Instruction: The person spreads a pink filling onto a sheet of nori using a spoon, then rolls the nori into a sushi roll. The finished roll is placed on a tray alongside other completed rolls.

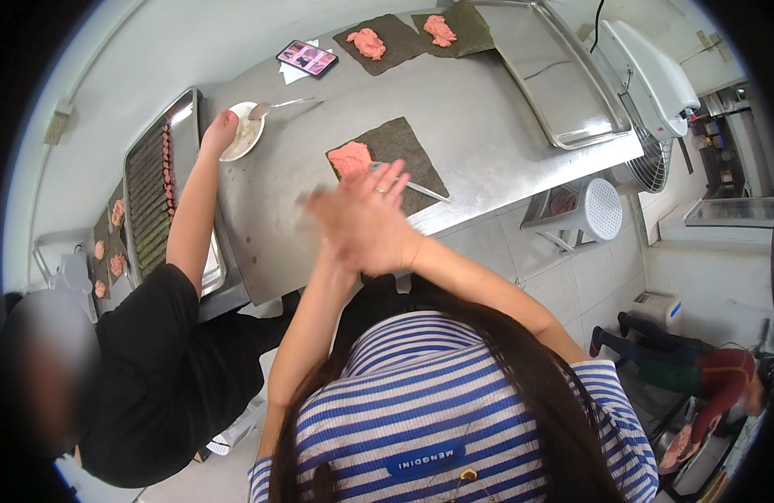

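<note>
My left hand (393, 183) and my right hand (366, 230) are pressed together, palm against palm, above the table's near edge. The left fingers stick out on the far side, straight and a little apart, with a ring on one. My right hand lies over it, its fingers stretched and smeared by motion. Neither hand shows anything held. Just beyond them lies a dark green seaweed sheet (408, 147) with a lump of pink paste (350, 158) on its left part. A utensil with a pale handle (426, 192) rests across the sheet, its head partly hidden by my fingers.
A co-worker's hand (222, 132) holds a white bowl (251, 144) with a spoon (284, 105). Beyond are a phone (308, 59) and two seaweed sheets (399, 52) with paste. Metal trays (563, 109) flank the table; a stool (603, 210) stands at right.
</note>
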A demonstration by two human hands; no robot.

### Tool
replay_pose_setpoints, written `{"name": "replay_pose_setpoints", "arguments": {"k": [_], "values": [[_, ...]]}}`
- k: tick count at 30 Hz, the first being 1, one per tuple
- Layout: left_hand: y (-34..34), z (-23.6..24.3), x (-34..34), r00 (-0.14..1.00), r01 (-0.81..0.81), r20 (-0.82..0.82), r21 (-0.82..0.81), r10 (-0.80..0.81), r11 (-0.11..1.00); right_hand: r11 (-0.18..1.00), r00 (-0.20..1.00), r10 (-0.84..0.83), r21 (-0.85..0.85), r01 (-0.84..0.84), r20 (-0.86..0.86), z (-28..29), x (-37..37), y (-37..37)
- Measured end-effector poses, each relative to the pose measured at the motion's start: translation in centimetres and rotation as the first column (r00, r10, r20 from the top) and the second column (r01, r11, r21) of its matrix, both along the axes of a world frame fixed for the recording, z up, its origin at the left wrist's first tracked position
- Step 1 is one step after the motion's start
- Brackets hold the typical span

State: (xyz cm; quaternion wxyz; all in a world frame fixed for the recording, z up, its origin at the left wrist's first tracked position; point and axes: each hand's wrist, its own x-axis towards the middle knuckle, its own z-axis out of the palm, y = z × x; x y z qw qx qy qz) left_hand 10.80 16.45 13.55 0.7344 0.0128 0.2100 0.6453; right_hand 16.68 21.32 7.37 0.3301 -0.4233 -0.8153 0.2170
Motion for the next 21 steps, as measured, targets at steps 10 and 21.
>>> {"name": "replay_pose_setpoints", "arguments": {"k": [10, 21], "values": [[-8.5, 2.1, -1.8, -0.16, 0.229, -0.934, -0.35, -0.32, 0.908, 0.768, 0.849, 0.525, -0.461, -0.444, 0.057, 3.9, 18.5, 5.0], [-11.5, 7.8, -0.1, -0.374, 0.353, -0.84, -0.52, -0.393, 0.778, 0.32, 0.628, 0.756, -0.732, -0.602, -0.186, 8.0, 19.4, 0.9]]}}
